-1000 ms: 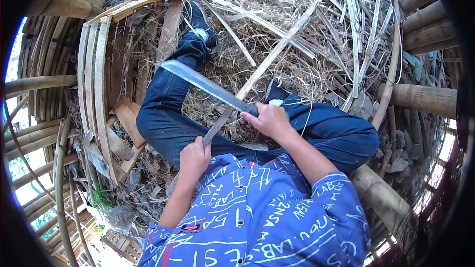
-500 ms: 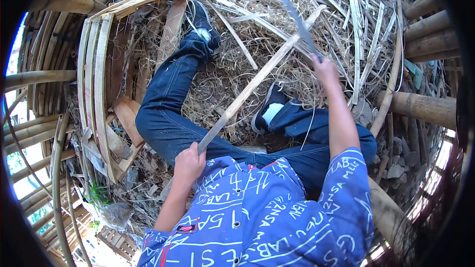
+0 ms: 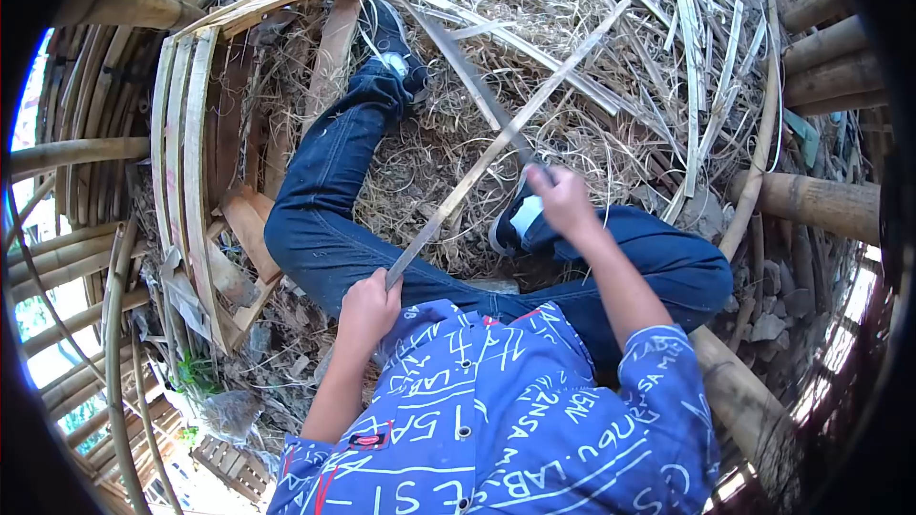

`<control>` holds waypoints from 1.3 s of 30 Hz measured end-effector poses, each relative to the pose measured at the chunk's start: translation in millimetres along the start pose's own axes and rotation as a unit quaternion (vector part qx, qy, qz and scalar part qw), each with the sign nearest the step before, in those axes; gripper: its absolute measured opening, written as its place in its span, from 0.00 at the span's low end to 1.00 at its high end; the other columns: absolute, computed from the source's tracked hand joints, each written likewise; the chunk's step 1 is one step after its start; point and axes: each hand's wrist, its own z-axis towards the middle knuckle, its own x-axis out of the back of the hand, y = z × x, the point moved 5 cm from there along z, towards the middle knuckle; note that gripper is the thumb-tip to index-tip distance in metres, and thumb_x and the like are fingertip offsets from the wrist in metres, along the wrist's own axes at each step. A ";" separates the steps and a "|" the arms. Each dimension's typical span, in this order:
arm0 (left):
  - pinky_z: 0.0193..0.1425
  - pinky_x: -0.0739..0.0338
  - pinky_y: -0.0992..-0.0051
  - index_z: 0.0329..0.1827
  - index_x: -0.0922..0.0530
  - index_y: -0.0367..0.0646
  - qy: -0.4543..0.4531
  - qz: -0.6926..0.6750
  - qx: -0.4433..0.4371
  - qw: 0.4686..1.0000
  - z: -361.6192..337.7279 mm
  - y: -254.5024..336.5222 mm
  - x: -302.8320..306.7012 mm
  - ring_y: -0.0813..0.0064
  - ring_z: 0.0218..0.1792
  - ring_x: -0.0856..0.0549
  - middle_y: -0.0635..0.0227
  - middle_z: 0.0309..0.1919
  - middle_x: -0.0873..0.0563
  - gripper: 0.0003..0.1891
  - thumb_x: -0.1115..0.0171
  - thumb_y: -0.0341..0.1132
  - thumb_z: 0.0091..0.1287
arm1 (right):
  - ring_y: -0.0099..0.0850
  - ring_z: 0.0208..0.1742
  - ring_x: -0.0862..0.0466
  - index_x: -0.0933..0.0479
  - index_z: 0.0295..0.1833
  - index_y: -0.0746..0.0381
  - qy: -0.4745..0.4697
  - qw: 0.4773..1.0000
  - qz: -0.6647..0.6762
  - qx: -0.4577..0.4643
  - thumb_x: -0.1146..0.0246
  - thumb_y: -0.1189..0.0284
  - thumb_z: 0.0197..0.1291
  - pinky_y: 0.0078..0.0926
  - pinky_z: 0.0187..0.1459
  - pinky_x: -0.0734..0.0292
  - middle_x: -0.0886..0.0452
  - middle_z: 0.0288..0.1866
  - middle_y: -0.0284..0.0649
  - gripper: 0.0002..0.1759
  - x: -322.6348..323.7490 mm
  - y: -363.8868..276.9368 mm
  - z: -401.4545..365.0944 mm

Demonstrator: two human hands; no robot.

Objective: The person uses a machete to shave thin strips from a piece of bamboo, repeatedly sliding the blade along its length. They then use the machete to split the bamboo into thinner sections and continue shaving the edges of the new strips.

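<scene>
My left hand (image 3: pixel 370 313) is closed around the near end of a long, pale bamboo strip (image 3: pixel 460 193), close over my thigh. The strip slants away from me to the upper right. Wrapped round the handle of a long-bladed knife (image 3: pixel 466 67) are the fingers of my right hand (image 3: pixel 563 202), above my bent leg. Its dark blade points forward and left, crossing the strip around its middle in this view.
Thin shavings (image 3: pixel 444 148) cover the ground between my legs. Loose bamboo strips (image 3: pixel 697 67) lie ahead and to the right. A wooden frame (image 3: pixel 176 162) stands at the left, and thick bamboo poles (image 3: pixel 811 205) flank the right side.
My right hand has come left and toward my body, bringing the knife from the strip's far end to around its middle. My left hand keeps its hold, almost still.
</scene>
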 end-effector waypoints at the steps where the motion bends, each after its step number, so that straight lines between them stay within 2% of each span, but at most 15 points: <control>1: 0.40 0.23 0.47 0.33 0.24 0.35 0.004 -0.007 -0.002 1.000 0.8 -2.0 -1.6 0.39 0.34 0.17 0.41 0.27 0.17 0.18 0.45 0.43 0.71 | 0.50 0.31 0.15 0.17 0.35 0.64 -0.066 0.998 0.009 -0.012 0.42 0.41 0.62 0.43 0.35 0.23 0.18 0.25 0.54 0.33 -4.6 -29.7 -18.1; 2: 0.40 0.23 0.47 0.33 0.24 0.35 0.009 -0.014 -0.002 1.000 1.7 -4.2 -2.6 0.39 0.34 0.17 0.41 0.27 0.17 0.18 0.45 0.43 0.71 | 0.51 0.33 0.15 0.17 0.37 0.63 -0.104 0.994 -0.035 -0.027 0.42 0.40 0.61 0.44 0.36 0.23 0.17 0.27 0.53 0.33 -15.1 -35.3 -28.4; 4: 0.41 0.23 0.47 0.33 0.24 0.35 0.010 -0.007 0.003 1.000 2.5 -7.0 -5.5 0.39 0.34 0.17 0.41 0.28 0.17 0.18 0.46 0.44 0.71 | 0.54 0.34 0.15 0.19 0.34 0.65 -0.104 0.988 -0.104 0.043 0.43 0.38 0.60 0.48 0.39 0.21 0.17 0.28 0.56 0.36 -39.4 -39.2 -41.3; 10: 0.42 0.24 0.47 0.33 0.23 0.35 -0.008 -0.015 0.003 1.000 4.9 -11.2 -6.2 0.38 0.35 0.17 0.41 0.29 0.17 0.19 0.46 0.44 0.71 | 0.57 0.33 0.16 0.21 0.33 0.67 -0.118 0.981 -0.130 0.077 0.44 0.37 0.61 0.51 0.37 0.21 0.18 0.26 0.57 0.37 -49.3 -37.4 -40.1; 13: 0.43 0.24 0.47 0.33 0.23 0.35 -0.013 -0.018 0.009 1.000 6.3 -11.7 -8.0 0.38 0.35 0.17 0.41 0.29 0.17 0.19 0.47 0.45 0.72 | 0.57 0.30 0.16 0.23 0.30 0.68 -0.124 0.975 -0.141 0.115 0.45 0.38 0.62 0.52 0.33 0.21 0.19 0.23 0.57 0.38 -62.9 -48.7 -48.6; 18: 0.42 0.24 0.47 0.33 0.24 0.35 -0.020 -0.017 0.008 1.000 7.1 -11.2 -6.3 0.38 0.35 0.17 0.41 0.29 0.17 0.19 0.47 0.45 0.72 | 0.57 0.30 0.16 0.23 0.30 0.68 -0.133 0.971 -0.167 0.104 0.44 0.37 0.61 0.52 0.33 0.21 0.19 0.24 0.57 0.38 -59.1 -56.8 -48.6; 20: 0.42 0.24 0.47 0.34 0.24 0.35 -0.024 0.003 0.005 1.000 6.7 -9.5 -7.5 0.39 0.35 0.17 0.41 0.29 0.17 0.19 0.47 0.45 0.72 | 0.55 0.31 0.15 0.23 0.31 0.66 -0.080 0.969 -0.215 0.095 0.44 0.37 0.60 0.52 0.34 0.21 0.18 0.25 0.56 0.37 -42.0 -48.9 -35.9; 22: 0.42 0.24 0.47 0.34 0.24 0.35 -0.029 0.003 0.005 1.000 6.7 -8.4 -6.8 0.39 0.35 0.17 0.41 0.29 0.17 0.19 0.46 0.45 0.72 | 0.53 0.33 0.15 0.22 0.31 0.65 -0.054 0.978 -0.199 0.039 0.44 0.37 0.60 0.51 0.35 0.21 0.17 0.26 0.55 0.37 -20.6 -26.4 -14.7; 24: 0.42 0.24 0.46 0.35 0.24 0.35 -0.032 0.003 0.002 0.999 7.0 -8.2 -6.8 0.39 0.35 0.17 0.41 0.29 0.17 0.19 0.46 0.45 0.72 | 0.54 0.32 0.16 0.22 0.30 0.63 -0.030 0.972 -0.227 0.053 0.43 0.37 0.60 0.49 0.35 0.22 0.18 0.25 0.54 0.35 -5.2 -11.3 1.0; 26: 0.42 0.24 0.47 0.35 0.24 0.35 -0.027 0.015 0.003 1.000 9.9 -6.8 -7.7 0.39 0.36 0.17 0.41 0.28 0.17 0.19 0.46 0.45 0.72 | 0.53 0.32 0.16 0.23 0.30 0.62 -0.046 0.964 -0.251 0.069 0.43 0.36 0.59 0.49 0.35 0.22 0.17 0.25 0.52 0.35 -0.9 -8.3 9.9; 28: 0.41 0.25 0.47 0.35 0.24 0.34 -0.029 -0.012 0.005 0.999 11.7 -7.2 -5.6 0.38 0.36 0.18 0.41 0.28 0.17 0.18 0.46 0.44 0.72 | 0.51 0.32 0.15 0.21 0.32 0.62 -0.032 0.957 -0.268 0.104 0.45 0.35 0.59 0.49 0.34 0.21 0.17 0.25 0.52 0.37 -5.0 -8.8 15.2; 34: 0.40 0.27 0.48 0.34 0.23 0.34 -0.023 -0.049 -0.002 0.999 11.2 -12.9 -3.6 0.37 0.36 0.19 0.41 0.28 0.18 0.17 0.45 0.42 0.71 | 0.50 0.31 0.15 0.21 0.33 0.62 -0.033 0.951 -0.293 0.089 0.47 0.32 0.58 0.48 0.34 0.21 0.17 0.26 0.51 0.38 -7.6 -8.3 19.0; 36: 0.40 0.27 0.48 0.34 0.23 0.34 -0.025 -0.059 -0.003 0.998 12.5 -11.3 -5.7 0.38 0.36 0.19 0.41 0.28 0.19 0.17 0.45 0.42 0.71 | 0.49 0.31 0.14 0.21 0.33 0.62 -0.021 0.949 -0.294 0.113 0.47 0.33 0.59 0.48 0.34 0.21 0.17 0.26 0.51 0.39 -7.2 -6.7 20.1; 38: 0.40 0.27 0.48 0.33 0.24 0.34 -0.036 -0.044 0.007 0.998 10.9 -13.7 -6.0 0.38 0.36 0.19 0.41 0.28 0.18 0.17 0.45 0.42 0.71 | 0.51 0.34 0.14 0.21 0.34 0.63 -0.033 0.948 -0.300 0.098 0.47 0.34 0.60 0.49 0.37 0.20 0.16 0.28 0.53 0.39 -1.9 -6.1 25.5; 39: 0.40 0.27 0.48 0.33 0.24 0.34 -0.034 -0.045 0.010 0.998 8.5 -14.2 -6.5 0.38 0.36 0.19 0.41 0.28 0.18 0.17 0.45 0.42 0.71 | 0.52 0.37 0.14 0.20 0.35 0.64 0.000 0.958 -0.282 0.046 0.48 0.34 0.60 0.49 0.39 0.21 0.16 0.29 0.54 0.39 13.7 -0.8 32.2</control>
